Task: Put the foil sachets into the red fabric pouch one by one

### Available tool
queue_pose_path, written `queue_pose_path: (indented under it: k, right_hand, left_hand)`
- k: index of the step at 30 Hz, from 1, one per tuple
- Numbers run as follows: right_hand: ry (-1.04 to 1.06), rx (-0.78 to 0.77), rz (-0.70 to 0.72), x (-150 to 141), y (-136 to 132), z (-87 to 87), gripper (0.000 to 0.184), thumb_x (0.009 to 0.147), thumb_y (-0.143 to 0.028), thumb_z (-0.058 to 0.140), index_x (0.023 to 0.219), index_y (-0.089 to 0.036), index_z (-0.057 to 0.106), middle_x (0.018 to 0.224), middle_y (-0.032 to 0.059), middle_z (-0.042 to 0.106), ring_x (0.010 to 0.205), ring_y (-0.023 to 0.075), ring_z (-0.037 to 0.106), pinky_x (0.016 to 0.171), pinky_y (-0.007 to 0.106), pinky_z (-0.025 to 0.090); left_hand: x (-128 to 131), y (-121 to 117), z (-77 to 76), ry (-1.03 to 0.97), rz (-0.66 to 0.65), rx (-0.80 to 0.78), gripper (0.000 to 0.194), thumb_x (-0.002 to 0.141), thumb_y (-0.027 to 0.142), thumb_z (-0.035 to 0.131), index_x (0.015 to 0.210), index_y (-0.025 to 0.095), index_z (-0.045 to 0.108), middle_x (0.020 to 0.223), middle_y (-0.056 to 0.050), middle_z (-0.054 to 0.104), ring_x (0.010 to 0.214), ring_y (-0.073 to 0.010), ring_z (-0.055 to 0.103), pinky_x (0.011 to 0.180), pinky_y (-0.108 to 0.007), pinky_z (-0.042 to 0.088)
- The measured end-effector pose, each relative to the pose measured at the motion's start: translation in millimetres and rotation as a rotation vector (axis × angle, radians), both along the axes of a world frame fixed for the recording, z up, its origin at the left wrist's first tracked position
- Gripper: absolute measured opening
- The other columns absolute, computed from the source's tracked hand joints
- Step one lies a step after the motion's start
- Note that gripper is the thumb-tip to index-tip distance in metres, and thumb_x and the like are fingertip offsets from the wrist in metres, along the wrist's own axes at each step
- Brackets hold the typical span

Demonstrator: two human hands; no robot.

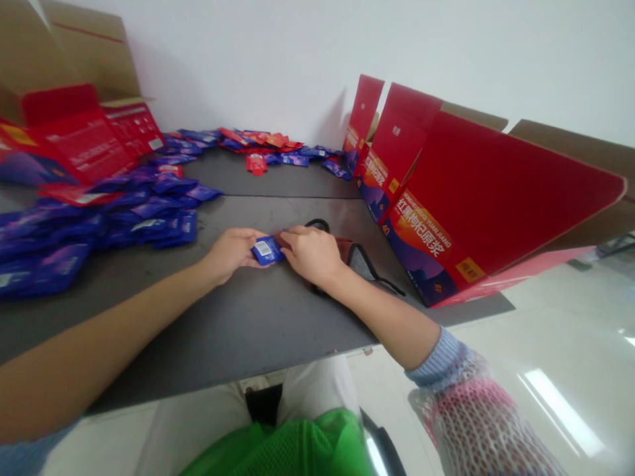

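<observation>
A small blue sachet point(268, 250) with a white barcode label is gripped between the fingers and thumb of my left hand point(237, 252), just over the table. My right hand point(313, 252) is closed at the sachet's right end, back of the hand up, with its fingertips partly hidden. Under and beside my right wrist lies a brownish and grey item with black straps point(364, 261); my hand and forearm cover much of it, so its kind is unclear.
Blue sachets point(149, 208) are heaped on the left of the grey table point(238, 330). A row of blue and red sachets point(258, 142) runs along the wall. Open red cartons point(446, 205) stand at right; another open carton point(84, 132) stands at back left.
</observation>
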State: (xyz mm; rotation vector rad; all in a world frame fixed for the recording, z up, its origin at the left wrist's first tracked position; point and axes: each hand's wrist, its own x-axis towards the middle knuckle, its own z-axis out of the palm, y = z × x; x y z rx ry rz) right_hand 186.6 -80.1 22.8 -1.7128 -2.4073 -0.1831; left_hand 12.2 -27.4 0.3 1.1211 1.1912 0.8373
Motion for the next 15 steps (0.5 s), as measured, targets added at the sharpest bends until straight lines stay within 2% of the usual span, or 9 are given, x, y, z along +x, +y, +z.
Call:
queue_pose_path:
  k: [2, 5, 7, 9, 12, 15]
  right_hand:
    - [0.027, 0.005, 0.096, -2.5, -3.7, 0.0, 0.031, 0.102, -0.03, 0.048, 0.124, -0.025, 0.069, 0.124, 0.0072, 0.071, 0.107, 0.0222, 0.066, 0.083, 0.032, 0.051]
    - [0.063, 0.007, 0.311, -9.5, -10.2, -0.9, 0.033, 0.102, -0.029, 0.048, 0.128, -0.027, 0.067, 0.133, 0.0035, 0.067, 0.113, 0.0207, 0.063, 0.091, 0.032, 0.049]
    - [0.044, -0.013, 0.475, -16.0, -15.2, -1.9, 0.032, 0.101, -0.029, 0.05, 0.126, -0.027, 0.069, 0.132, 0.0017, 0.068, 0.112, 0.0199, 0.061, 0.096, 0.031, 0.047]
    - [0.013, -0.05, 0.574, -20.9, -19.0, -1.8, 0.031, 0.101, -0.027, 0.048, 0.122, -0.028, 0.071, 0.129, 0.001, 0.07, 0.11, 0.0193, 0.06, 0.098, 0.031, 0.045]
    - [0.052, -0.081, 0.581, -19.2, -19.5, 2.1, 0.031, 0.102, -0.026, 0.048, 0.122, -0.03, 0.072, 0.13, -0.0013, 0.07, 0.112, 0.0176, 0.06, 0.101, 0.029, 0.044]
    - [0.177, -0.054, 0.471, -5.8, -13.9, 9.9, 0.032, 0.101, -0.028, 0.051, 0.125, -0.031, 0.07, 0.134, -0.0033, 0.068, 0.117, 0.0153, 0.061, 0.102, 0.027, 0.043]
  left_hand:
    - [0.4, 0.3, -1.0, -0.003, 0.0, 0.004, 0.017, 0.074, 0.016, 0.065, 0.088, 0.009, 0.073, 0.071, -0.011, 0.071, 0.065, -0.0239, 0.07, 0.073, -0.046, 0.062]
    - [0.9, -0.1, -1.5, 0.002, -0.007, 0.036, 0.016, 0.073, 0.015, 0.063, 0.084, 0.012, 0.074, 0.07, -0.008, 0.072, 0.058, -0.0187, 0.066, 0.061, -0.031, 0.058]
    - [0.9, -0.2, -1.8, 0.003, -0.003, 0.053, 0.016, 0.071, 0.013, 0.062, 0.081, 0.013, 0.075, 0.069, -0.007, 0.072, 0.054, -0.0157, 0.063, 0.052, -0.023, 0.051]
    - [0.2, 0.2, -2.1, 0.004, -0.011, 0.056, 0.018, 0.069, 0.012, 0.061, 0.08, 0.013, 0.075, 0.067, -0.006, 0.072, 0.053, -0.0145, 0.062, 0.048, -0.02, 0.047]
    - [-1.6, 0.9, -2.7, 0.001, -0.034, 0.069, 0.017, 0.069, 0.015, 0.062, 0.079, 0.013, 0.075, 0.069, -0.006, 0.073, 0.056, -0.0151, 0.063, 0.051, -0.021, 0.049]
    - [-3.0, 0.5, -1.9, 0.012, -0.052, 0.059, 0.019, 0.072, 0.017, 0.062, 0.085, 0.013, 0.075, 0.075, -0.008, 0.074, 0.062, -0.0174, 0.067, 0.059, -0.026, 0.055]
